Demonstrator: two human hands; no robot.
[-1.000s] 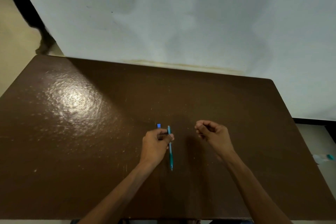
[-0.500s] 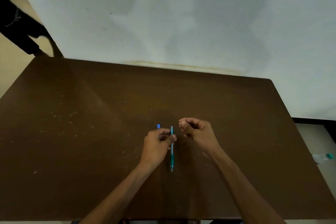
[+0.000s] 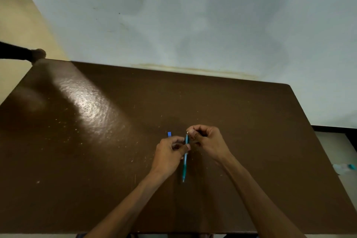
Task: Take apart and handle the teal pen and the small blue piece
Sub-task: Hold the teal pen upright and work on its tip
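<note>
The teal pen (image 3: 185, 164) stands nearly vertical in the image, tip toward me, over the middle of the brown table (image 3: 96, 160). My left hand (image 3: 170, 152) pinches its upper barrel. My right hand (image 3: 206, 141) has its fingertips closed on the pen's top end. The small blue piece (image 3: 169, 134) lies on the table just left of both hands, untouched.
A pale wall runs along the table's far edge. Another person's dark sleeve and hand (image 3: 29, 55) reach in at the table's far left corner. A teal-capped bottle (image 3: 344, 167) lies on the floor past the right edge.
My right hand has moved left from open space and closed on the pen's top end. My left hand has kept hold of the pen. The dark sleeve at far left has shifted.
</note>
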